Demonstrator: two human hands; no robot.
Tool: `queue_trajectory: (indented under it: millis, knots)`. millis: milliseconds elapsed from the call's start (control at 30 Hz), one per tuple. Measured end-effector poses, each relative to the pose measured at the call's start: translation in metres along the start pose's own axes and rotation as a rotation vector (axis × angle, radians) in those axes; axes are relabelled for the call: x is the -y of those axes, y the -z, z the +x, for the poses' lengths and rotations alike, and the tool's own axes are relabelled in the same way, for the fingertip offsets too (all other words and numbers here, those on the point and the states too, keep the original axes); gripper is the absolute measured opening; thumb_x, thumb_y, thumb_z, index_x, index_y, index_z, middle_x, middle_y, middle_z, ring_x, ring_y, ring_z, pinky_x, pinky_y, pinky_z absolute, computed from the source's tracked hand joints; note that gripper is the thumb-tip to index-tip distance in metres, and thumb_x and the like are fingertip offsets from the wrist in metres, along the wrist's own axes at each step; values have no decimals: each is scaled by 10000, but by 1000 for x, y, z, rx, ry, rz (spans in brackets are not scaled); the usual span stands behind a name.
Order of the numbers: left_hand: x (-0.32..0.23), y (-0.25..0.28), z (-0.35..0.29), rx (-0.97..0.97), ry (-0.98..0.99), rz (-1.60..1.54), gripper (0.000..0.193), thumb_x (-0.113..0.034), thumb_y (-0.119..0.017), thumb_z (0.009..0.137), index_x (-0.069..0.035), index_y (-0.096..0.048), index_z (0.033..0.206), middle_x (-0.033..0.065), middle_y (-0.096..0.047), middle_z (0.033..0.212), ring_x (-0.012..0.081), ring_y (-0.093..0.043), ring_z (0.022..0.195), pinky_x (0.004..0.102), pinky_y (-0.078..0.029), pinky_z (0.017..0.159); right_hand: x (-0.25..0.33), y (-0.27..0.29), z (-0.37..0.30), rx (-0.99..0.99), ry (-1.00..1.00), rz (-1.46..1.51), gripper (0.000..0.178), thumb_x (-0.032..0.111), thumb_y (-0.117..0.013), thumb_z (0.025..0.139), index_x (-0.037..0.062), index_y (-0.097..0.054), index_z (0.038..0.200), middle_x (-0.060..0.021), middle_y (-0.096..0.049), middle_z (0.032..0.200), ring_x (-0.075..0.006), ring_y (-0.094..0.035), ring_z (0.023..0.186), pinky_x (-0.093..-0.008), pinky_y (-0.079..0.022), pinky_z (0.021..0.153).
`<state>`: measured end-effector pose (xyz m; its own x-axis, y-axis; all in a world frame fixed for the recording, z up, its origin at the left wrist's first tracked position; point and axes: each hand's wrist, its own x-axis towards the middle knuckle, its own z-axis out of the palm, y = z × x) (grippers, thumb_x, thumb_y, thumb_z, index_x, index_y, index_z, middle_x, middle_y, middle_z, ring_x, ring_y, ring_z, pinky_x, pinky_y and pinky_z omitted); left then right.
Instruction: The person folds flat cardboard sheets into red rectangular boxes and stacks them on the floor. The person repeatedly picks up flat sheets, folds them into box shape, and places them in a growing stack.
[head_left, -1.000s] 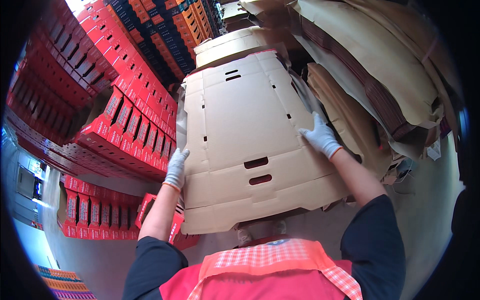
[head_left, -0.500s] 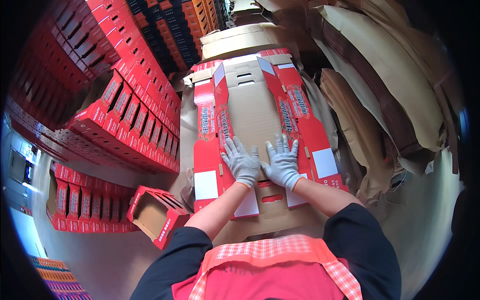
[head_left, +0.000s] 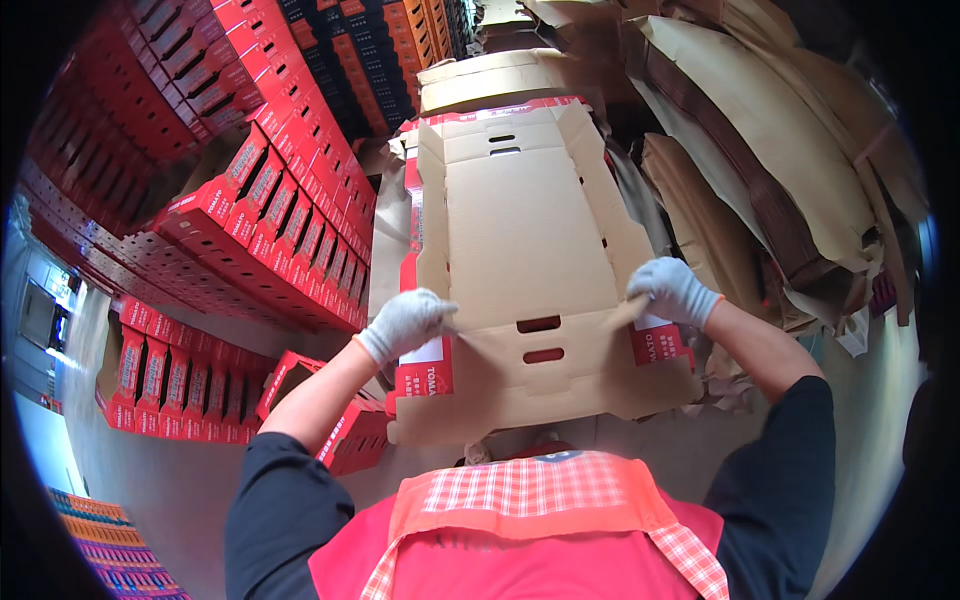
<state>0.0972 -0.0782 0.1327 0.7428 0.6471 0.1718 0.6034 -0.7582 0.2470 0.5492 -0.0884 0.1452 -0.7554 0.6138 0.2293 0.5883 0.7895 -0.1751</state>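
Simultaneously, a blank (head_left: 525, 230), laid over red card (head_left: 424, 379) between boxes (head_left: 262, 190) at left and bundles (head_left: 700, 195) at right, is gripped by its near corner tabs (head_left: 628, 313), fingers of left hand (head_left: 405, 322) and right hand (head_left: 677, 290) closed; a tab could be torn by uneven pulling.

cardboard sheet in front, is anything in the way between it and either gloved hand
Nothing visible stands between them: the left hand and right hand each hold a raised flap at the near end of the cardboard sheet. The red-printed cardboard lies underneath.
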Motion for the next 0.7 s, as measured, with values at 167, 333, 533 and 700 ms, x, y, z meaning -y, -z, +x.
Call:
queue_trajectory:
  millis: [167,333,533,700]
  knots:
    - [-21,45,18,-577,177,-130,130,-218,-698,869,-90,-708,850,117,-655,733,311,-634,662,391,-515,612,41,32,38,-608,-166,92,352,84,-783,754,89,-663,1085,-93,-644,866,-296,-652,732,-358,-534,643]
    - [-78,36,-23,341,87,-11,369,-385,-601,923,-31,-696,886,177,-677,780,352,-664,729,420,-528,670,120,71,26,328,-110,435,385,202,-761,802,58,-673,1148,-142,-686,1002,-312,-664,908,-379,-540,800]
    - [-114,65,-30,859,159,-719,545,-511,-504,967,-43,-657,1202,303,-635,1139,396,-622,1069,419,-487,924,142,61,26,1058,-146,546,391,216,-525,853,-6,-629,1158,-248,-676,990,-393,-650,975,-448,-511,852]
    - [-68,63,-2,758,357,157,418,-402,-597,919,-46,-666,1126,146,-688,1111,326,-625,1038,439,-467,907,71,33,27,402,-123,337,387,308,-728,816,75,-671,1120,-195,-676,1058,-328,-661,983,-417,-525,852]
